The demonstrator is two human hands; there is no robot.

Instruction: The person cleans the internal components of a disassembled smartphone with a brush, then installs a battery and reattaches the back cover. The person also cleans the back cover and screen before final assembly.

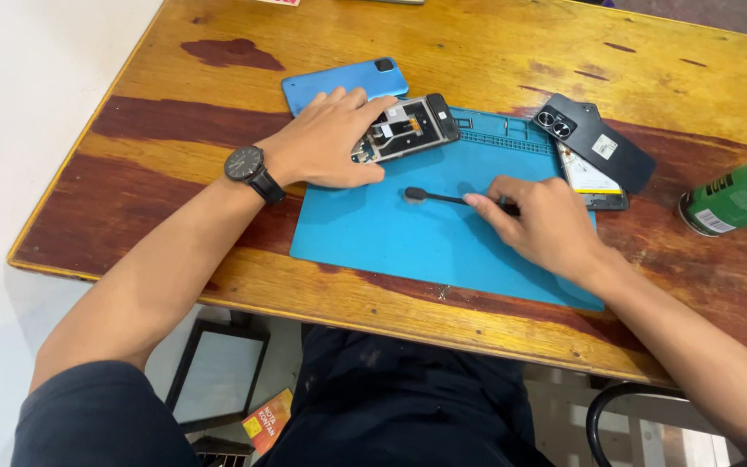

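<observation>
Wooden table (pixel 477 43) carries blue mat (pixel 408 238), blue phone (pixel 339 82), green can (pixel 737 197).

There is one view only, from a camera worn on the person's head. It looks steeply down and forward over the person's own lap and both forearms onto the worn, varnished wooden table (pixel 477 52). The near table edge crosses the lower half of the frame, running slightly downhill to the right, so the camera is tilted a little. It sits close, at arm's reach: the rectangular blue rubber work mat (pixel 408 233) fills the centre, and the left hand (pixel 326 143) and right hand (pixel 546 225) both fall inside the frame. At left the pale floor shows past the table's corner; the far edge is cut off at top. No second view shares the scene.
</observation>
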